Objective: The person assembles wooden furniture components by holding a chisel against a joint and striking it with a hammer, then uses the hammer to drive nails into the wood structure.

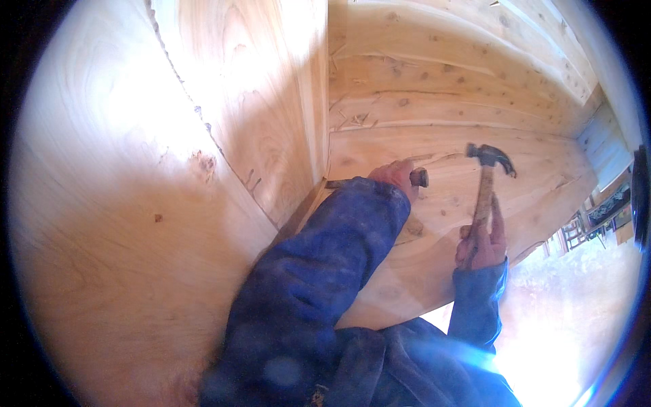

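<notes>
My left hand (pixel 397 175) is closed around a chisel, whose dark round handle end (pixel 420 178) sticks out to the right of the fist. On the other side its flat metal blade (pixel 336 184) points left at the lower edge of an upright wooden panel (pixel 271 136). My sleeve partly hides the blade and where it meets the wood. Off to the right, my right hand (pixel 480 247) grips a claw hammer (pixel 486 183) by its wooden handle. The hammer's dark head is up, apart from the chisel.
A broad pale board (pixel 122 271) with a rough dark seam fills the left side. Beneath my hands runs a knotty plank (pixel 542 159), and wood chips (pixel 363 121) lie beyond it. Bright light glares at lower right, near a distant chair (pixel 575 232).
</notes>
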